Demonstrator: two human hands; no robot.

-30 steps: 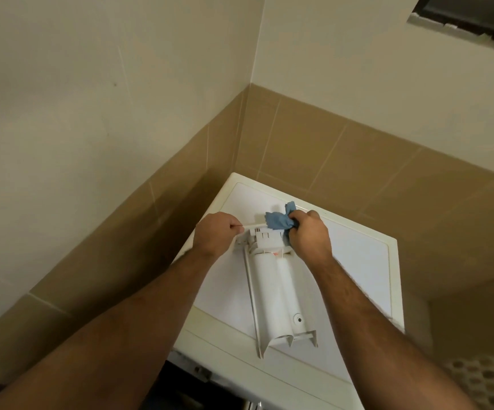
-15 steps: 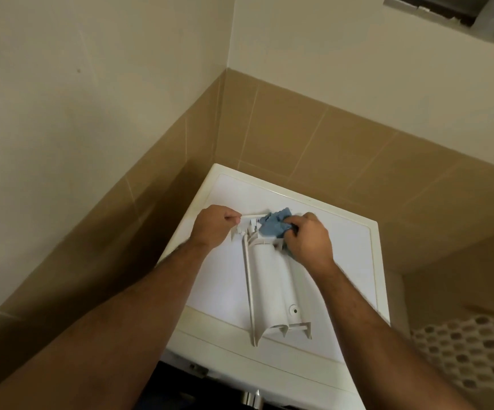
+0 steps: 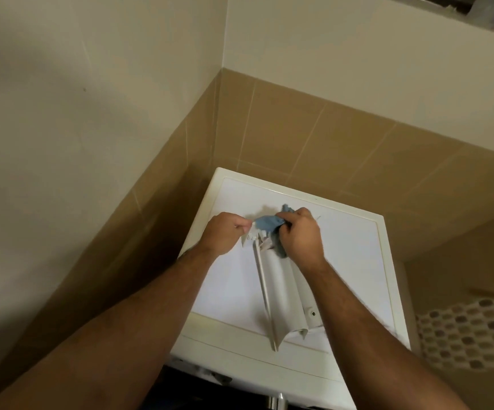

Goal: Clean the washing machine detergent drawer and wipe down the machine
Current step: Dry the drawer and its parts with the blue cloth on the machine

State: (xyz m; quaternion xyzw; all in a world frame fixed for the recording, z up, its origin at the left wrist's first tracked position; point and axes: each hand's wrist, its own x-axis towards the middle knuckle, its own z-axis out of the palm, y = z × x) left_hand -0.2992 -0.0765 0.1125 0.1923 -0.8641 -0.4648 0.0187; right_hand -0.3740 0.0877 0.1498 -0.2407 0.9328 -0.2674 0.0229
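Observation:
A long white detergent drawer (image 3: 284, 288) lies upside down on the white top of the washing machine (image 3: 355, 261), its far end tilted up. My left hand (image 3: 225, 232) grips that far end at its left corner. My right hand (image 3: 299, 235) holds a crumpled blue cloth (image 3: 268, 223) and presses it against the drawer's far end. The cloth covers the small ribs there, and part of it hangs down beside the drawer under my right hand.
The machine stands in a corner, with brown tiled walls (image 3: 313, 137) close at the left and behind. A basket with a honeycomb pattern (image 3: 470, 335) stands to the right of the machine. A dark opening (image 3: 198, 389) shows below the machine's front edge.
The blue cloth has moved left across the drawer's far end, towards my left hand. The drawer has turned slightly. The camera has tilted down and shifted.

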